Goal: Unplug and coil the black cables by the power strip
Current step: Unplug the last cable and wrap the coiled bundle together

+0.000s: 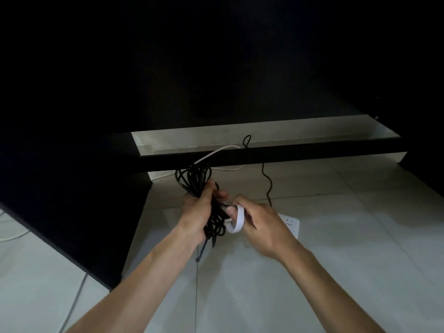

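My left hand (199, 212) grips a bundle of coiled black cable (192, 179); its loops stick out above my fist and hang below it. My right hand (262, 224) pinches a white strap (236, 222) looped beside the bundle, touching the cable. The white power strip (289, 223) lies on the floor tiles just behind my right hand, mostly hidden by it. Another black cable (266, 181) runs from the strip up over a dark crossbar. A white cord (216, 152) leads from the bundle area up to the wall gap.
A dark desk panel (84, 212) stands to the left, and a dark crossbar (276, 155) spans ahead at floor level. A grey cable (74, 304) and a white cord (12, 236) lie on the tiles at the left. Pale tiled floor (360, 236) stretches to the right.
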{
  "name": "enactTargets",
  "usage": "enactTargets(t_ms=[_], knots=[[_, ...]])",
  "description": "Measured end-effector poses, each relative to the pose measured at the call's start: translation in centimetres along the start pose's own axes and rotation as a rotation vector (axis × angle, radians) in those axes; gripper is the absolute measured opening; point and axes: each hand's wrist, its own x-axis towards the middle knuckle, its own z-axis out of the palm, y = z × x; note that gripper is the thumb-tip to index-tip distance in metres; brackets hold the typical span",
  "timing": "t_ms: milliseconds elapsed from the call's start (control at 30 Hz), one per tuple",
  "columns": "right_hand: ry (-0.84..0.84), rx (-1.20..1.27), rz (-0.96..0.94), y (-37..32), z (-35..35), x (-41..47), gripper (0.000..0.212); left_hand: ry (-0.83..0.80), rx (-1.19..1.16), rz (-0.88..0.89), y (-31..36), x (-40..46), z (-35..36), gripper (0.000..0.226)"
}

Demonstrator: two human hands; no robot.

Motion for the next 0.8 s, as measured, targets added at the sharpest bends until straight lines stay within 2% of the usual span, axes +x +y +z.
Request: enactTargets(t_ms=[133, 200, 267, 367, 500, 667, 800], knots=[[-0.196, -0.008, 0.187, 0.3, 0.1, -0.7, 0.02, -0.025, -0.171, -0.11, 0.8, -0.1, -0.2, 0.017], [-0.222, 0.026, 0.18, 0.0, 0.2, -0.7, 0.02, -0.048, -0.106, -0.084, 0.8, -0.1, -0.4, 0.023], [-0.157, 0.06, 0.132, -0.4, 0.2, -0.6, 0.019, -0.073, 0.008, -0.03, 0.5, 0.0, -0.9, 0.021], [-0.053, 0.05, 0.092, -0.4, 0.1, -0.2, 0.02, -0.137, 0.05, 0.005, 0.3, -0.1, -1.4, 0.011], [-0.045, 0.014, 0.153, 0.0, 0.1, 0.0, 0.04, -0.165, 0.025, 0.03, 0.5, -0.6, -1.2, 0.015], [-0.019, -0.03, 0.236, 0.2, 0.3, -0.1, 0.028, -0.253, -0.098, 0.056, 0.9, -0.9, -0.6, 0.021], [0.069, -0.036, 0.194, -0.1, 0.5, 0.0, 0.018, -0.313, -0.114, 0.029, 0.9, -1.3, -0.1, 0.02]])
